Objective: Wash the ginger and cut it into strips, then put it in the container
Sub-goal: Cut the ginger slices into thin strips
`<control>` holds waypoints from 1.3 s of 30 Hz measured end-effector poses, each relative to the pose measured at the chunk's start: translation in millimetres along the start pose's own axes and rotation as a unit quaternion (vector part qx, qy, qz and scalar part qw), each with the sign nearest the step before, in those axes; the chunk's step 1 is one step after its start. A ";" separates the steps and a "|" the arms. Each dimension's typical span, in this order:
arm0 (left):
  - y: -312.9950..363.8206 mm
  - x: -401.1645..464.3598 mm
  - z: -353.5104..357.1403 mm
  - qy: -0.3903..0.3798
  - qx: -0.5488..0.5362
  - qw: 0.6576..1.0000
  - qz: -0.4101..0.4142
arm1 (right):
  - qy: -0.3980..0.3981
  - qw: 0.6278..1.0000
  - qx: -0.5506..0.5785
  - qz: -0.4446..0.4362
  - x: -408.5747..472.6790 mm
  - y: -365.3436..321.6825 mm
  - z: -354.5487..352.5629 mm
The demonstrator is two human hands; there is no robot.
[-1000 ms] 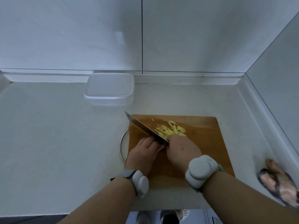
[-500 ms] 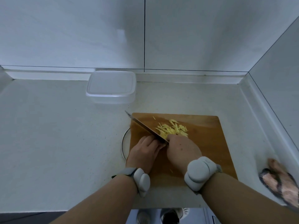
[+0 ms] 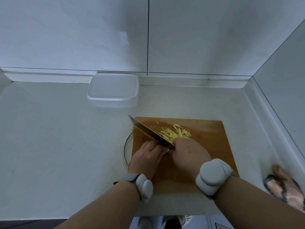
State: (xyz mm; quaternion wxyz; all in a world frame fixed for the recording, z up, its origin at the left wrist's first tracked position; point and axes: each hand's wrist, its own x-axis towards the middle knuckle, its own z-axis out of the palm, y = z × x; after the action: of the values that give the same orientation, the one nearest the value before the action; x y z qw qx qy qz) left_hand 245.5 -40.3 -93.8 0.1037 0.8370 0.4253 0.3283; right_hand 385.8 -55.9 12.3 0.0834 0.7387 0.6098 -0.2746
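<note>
A pile of pale yellow ginger strips (image 3: pixel 175 133) lies on the wooden cutting board (image 3: pixel 212 138). My right hand (image 3: pixel 189 154) grips the handle of a cleaver (image 3: pixel 148 132), whose blade runs diagonally up-left across the board, just left of the strips. My left hand (image 3: pixel 146 158) sits on the board against the blade's left side, fingers curled down; a bit of yellow ginger shows at its fingertips, most of it hidden. A clear plastic container (image 3: pixel 113 90) stands behind the board near the wall.
A round metal ring (image 3: pixel 126 149) shows in the counter under the board's left edge. A pink and grey cloth (image 3: pixel 285 185) lies at the right by the corner wall. The white counter (image 3: pixel 57 146) stretches left; its front edge is near my arms.
The view shifted slightly. The cleaver and both hands stay in nearly the same place on the board, and the strip pile looks much the same.
</note>
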 end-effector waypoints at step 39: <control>1.0 0.0 0.3 0.005 0.006 1.000 0.007 | -0.007 1.000 0.017 0.019 3.9 -2.9 8.1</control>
State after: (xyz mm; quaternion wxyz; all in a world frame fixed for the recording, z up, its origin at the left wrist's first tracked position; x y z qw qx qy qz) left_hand 246.4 -40.9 -93.6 0.0940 0.8389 0.4219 0.3308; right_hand 381.0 -55.6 4.1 0.0802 0.7494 0.5904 -0.2888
